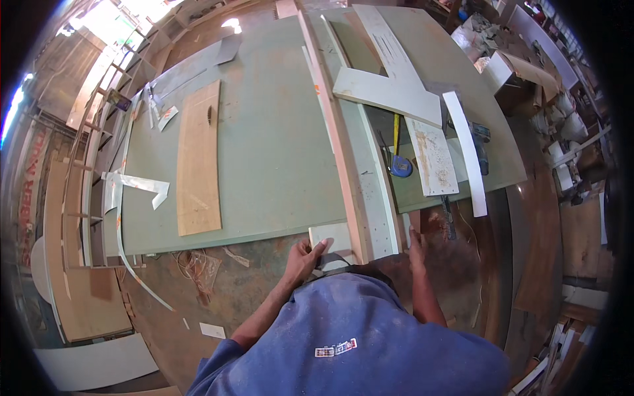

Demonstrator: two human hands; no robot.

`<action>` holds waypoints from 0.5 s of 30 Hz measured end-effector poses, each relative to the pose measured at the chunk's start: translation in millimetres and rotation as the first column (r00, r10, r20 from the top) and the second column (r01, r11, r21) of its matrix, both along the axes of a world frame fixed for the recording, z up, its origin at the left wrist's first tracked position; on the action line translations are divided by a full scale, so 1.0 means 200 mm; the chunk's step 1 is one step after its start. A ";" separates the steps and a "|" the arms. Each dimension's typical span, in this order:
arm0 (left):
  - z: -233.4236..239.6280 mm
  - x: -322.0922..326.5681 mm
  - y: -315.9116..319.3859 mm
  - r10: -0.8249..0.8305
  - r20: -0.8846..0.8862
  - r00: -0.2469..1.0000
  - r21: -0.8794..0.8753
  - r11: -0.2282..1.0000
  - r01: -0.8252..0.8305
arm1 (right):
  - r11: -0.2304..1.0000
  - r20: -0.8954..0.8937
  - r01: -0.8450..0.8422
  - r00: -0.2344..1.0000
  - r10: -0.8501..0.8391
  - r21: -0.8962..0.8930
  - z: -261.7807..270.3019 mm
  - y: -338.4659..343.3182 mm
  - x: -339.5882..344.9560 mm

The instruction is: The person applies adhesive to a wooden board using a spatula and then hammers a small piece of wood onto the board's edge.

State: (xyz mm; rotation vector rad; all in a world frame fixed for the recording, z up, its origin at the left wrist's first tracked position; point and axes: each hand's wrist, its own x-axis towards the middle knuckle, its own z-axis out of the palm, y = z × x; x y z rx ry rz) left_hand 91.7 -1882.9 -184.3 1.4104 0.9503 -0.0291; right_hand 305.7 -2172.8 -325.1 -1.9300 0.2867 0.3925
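Observation:
My left hand [306, 258] grips the left edge of a white board [331, 235] at the near edge of the green table, with the thumb on top. My right hand [417, 245] is at the right side of the near end, against a pale panel piece [406, 230]; how firmly it holds this cannot be told. Between my hands a long wooden strip [342, 163] runs away from me over the table. Beside it lies a long white channel-like board [379, 208]. A blue tape measure [400, 166] with its yellow blade partly out rests to the right.
The green table [267, 148] carries a wooden plank [200, 158], white boards [386, 91], a white strip [465, 153] and a cordless drill [480, 143]. Cut silvery strips [143, 185] lie at the left. A clear plastic bag [202, 270] is on the floor. Shelving frames stand at far left.

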 end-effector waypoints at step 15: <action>-0.06 -0.71 0.59 0.086 -0.025 0.996 0.319 0.945 -0.073 | 0.731 -0.420 -0.185 0.715 0.559 0.657 0.38 0.34 -0.48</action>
